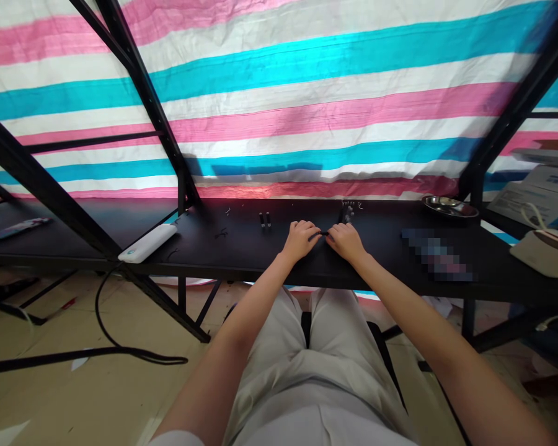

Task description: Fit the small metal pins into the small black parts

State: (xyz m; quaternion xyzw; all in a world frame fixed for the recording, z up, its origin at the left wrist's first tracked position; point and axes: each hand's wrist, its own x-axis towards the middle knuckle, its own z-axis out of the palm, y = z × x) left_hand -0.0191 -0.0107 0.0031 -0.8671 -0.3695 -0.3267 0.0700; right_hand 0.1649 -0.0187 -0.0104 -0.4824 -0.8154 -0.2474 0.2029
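Observation:
Both hands rest near the front edge of the black table [242, 251], close together. A small thin black piece [324, 233] spans the short gap between them. My left hand [301, 240] is closed on one end of it, and my right hand [346, 240] pinches the other end. Just behind my right hand lie small grey and dark parts [348, 215]. To the left of my left hand, two short black pieces with light ends [265, 220] sit side by side. Thin black bits [221, 233] lie farther left.
A white power strip [149, 243] lies at the left beside black frame bars. At the right are a round metal dish [450, 207], a blurred flat object [437, 255] and a beige pouch [544, 253]. Boxes [539, 186] stand beyond. A striped sheet hangs behind.

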